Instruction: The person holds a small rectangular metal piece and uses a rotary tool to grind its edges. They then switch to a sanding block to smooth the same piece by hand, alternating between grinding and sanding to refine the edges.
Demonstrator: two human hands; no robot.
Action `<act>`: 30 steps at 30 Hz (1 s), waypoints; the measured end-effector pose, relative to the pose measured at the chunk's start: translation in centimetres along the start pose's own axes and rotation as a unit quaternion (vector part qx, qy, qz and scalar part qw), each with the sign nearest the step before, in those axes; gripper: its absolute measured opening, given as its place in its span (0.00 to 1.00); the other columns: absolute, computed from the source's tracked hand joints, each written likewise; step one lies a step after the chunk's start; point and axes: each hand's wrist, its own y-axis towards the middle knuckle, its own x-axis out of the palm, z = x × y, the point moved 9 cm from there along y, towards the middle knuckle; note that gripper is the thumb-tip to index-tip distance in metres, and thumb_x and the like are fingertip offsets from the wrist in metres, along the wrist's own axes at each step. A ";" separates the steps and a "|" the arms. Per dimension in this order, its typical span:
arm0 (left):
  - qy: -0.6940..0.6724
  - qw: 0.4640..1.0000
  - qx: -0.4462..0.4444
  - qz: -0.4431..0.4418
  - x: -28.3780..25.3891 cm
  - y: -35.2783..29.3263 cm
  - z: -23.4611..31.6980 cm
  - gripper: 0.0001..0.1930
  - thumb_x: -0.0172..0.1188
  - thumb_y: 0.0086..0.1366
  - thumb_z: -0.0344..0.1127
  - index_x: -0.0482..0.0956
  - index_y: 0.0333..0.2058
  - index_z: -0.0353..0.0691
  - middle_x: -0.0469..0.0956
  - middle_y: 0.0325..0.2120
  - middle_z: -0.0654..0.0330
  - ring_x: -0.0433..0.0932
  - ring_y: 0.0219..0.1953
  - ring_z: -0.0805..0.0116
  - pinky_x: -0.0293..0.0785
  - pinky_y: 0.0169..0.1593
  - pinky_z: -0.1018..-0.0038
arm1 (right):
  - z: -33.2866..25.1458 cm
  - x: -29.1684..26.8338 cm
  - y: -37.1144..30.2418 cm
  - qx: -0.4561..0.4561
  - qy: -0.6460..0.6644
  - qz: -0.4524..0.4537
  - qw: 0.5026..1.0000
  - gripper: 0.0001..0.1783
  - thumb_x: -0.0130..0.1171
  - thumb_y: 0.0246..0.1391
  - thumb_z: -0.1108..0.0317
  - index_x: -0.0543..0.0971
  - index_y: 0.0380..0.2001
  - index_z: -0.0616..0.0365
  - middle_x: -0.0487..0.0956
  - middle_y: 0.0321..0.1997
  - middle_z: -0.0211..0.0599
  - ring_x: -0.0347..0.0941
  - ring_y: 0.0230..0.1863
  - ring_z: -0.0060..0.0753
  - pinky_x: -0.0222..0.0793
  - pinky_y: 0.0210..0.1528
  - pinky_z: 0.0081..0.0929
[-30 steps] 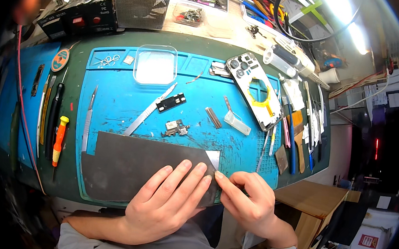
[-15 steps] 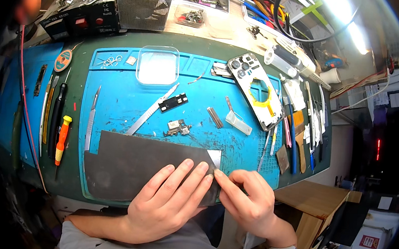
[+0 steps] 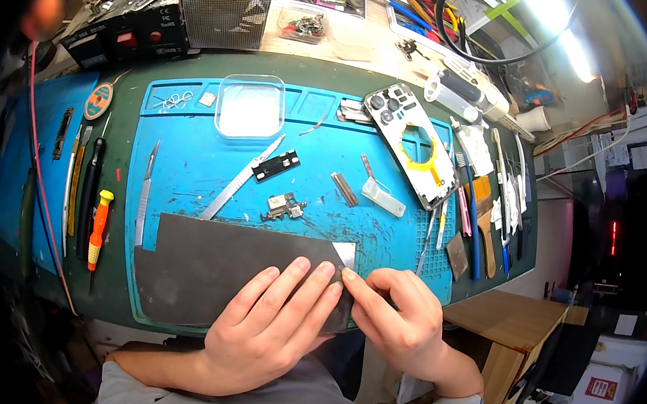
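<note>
A dark grey, thin sheet (image 3: 212, 269) lies on the near part of the blue work mat, its far right corner showing a light silvery triangle (image 3: 345, 254). My left hand (image 3: 276, 320) rests flat on the sheet's right half, fingers stretched out and pointing away from me. At the right edge, just below the light corner, my right hand (image 3: 398, 322) is closed, thumb and index finger pinching the sheet's edge beside the left fingertips. Whether something small is also in that pinch is hidden. Beyond the sheet lie a small metal phone part (image 3: 285, 207) and a black rectangular part (image 3: 275, 165).
A phone frame (image 3: 411, 144) with yellow tape lies at the mat's right, near brushes and tweezers. A clear plastic box (image 3: 250, 107) stands at the back. Scalpels (image 3: 147, 188) and an orange-yellow screwdriver (image 3: 98, 230) are on the left. A wooden cabinet (image 3: 504, 319) stands at lower right.
The whole view has shifted slightly. My right fingertips have crept a little toward the sheet's far right corner, still pinching its edge. My left hand stays flat in nearly the same place.
</note>
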 end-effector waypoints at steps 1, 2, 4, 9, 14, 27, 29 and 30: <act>0.004 1.000 -0.002 0.004 0.1 0.0 -0.1 0.26 0.64 0.70 0.55 0.87 0.59 0.45 0.83 0.63 0.60 0.79 0.66 0.58 0.71 0.69 0.60 | 0.1 0.0 -0.4 0.000 -0.001 0.000 1.000 0.28 0.69 0.42 0.81 0.87 0.53 0.65 0.78 0.38 0.36 0.76 0.31 0.34 0.73 0.33 0.30; 0.002 1.000 0.000 0.003 0.1 0.1 -0.1 0.26 0.64 0.71 0.55 0.87 0.58 0.45 0.83 0.63 0.60 0.79 0.66 0.58 0.71 0.69 0.60 | 0.2 0.0 -0.5 -0.001 -0.001 0.001 1.000 0.28 0.69 0.42 0.81 0.87 0.53 0.65 0.78 0.38 0.36 0.76 0.31 0.34 0.73 0.33 0.30; -0.001 1.000 0.007 -0.003 0.0 0.3 0.0 0.26 0.63 0.71 0.55 0.87 0.58 0.45 0.83 0.63 0.60 0.79 0.66 0.58 0.71 0.69 0.60 | 0.2 -0.1 0.0 0.000 -0.002 0.001 1.000 0.29 0.69 0.42 0.81 0.87 0.53 0.65 0.78 0.38 0.36 0.76 0.31 0.34 0.73 0.32 0.30; 0.005 1.000 0.001 -0.001 0.0 0.1 -0.1 0.26 0.63 0.71 0.56 0.87 0.59 0.45 0.83 0.63 0.60 0.79 0.66 0.58 0.71 0.69 0.60 | 0.1 0.0 -0.7 0.004 -0.004 -0.005 1.000 0.29 0.70 0.42 0.81 0.87 0.53 0.65 0.78 0.39 0.36 0.76 0.31 0.34 0.73 0.32 0.30; 0.000 1.000 -0.001 0.000 0.1 0.2 -0.1 0.26 0.63 0.71 0.55 0.87 0.59 0.46 0.83 0.63 0.60 0.79 0.66 0.58 0.71 0.69 0.60 | 0.1 -0.1 -0.4 -0.002 -0.005 0.000 1.000 0.28 0.70 0.42 0.81 0.87 0.52 0.65 0.77 0.39 0.36 0.76 0.31 0.34 0.73 0.32 0.30; -0.001 1.000 0.000 -0.006 -0.1 0.2 -0.1 0.25 0.64 0.71 0.55 0.87 0.59 0.46 0.83 0.63 0.61 0.79 0.66 0.59 0.71 0.69 0.61 | 0.2 -0.2 -0.3 0.004 0.007 0.000 1.000 0.27 0.70 0.42 0.82 0.87 0.51 0.65 0.77 0.38 0.36 0.75 0.30 0.34 0.72 0.31 0.30; 0.001 1.000 -0.001 -0.007 0.0 0.3 0.0 0.26 0.64 0.71 0.55 0.87 0.59 0.46 0.83 0.62 0.61 0.79 0.66 0.59 0.71 0.69 0.61 | 0.3 -0.2 -0.3 0.003 0.008 0.000 1.000 0.28 0.70 0.42 0.82 0.87 0.52 0.66 0.78 0.38 0.36 0.75 0.30 0.34 0.72 0.31 0.30; 0.005 1.000 -0.002 -0.003 0.0 0.4 -0.1 0.26 0.64 0.71 0.55 0.87 0.59 0.46 0.83 0.62 0.61 0.79 0.66 0.59 0.71 0.69 0.61 | 0.5 -0.2 0.4 0.002 0.012 0.001 1.000 0.28 0.70 0.42 0.82 0.87 0.52 0.66 0.78 0.38 0.36 0.75 0.30 0.34 0.72 0.31 0.30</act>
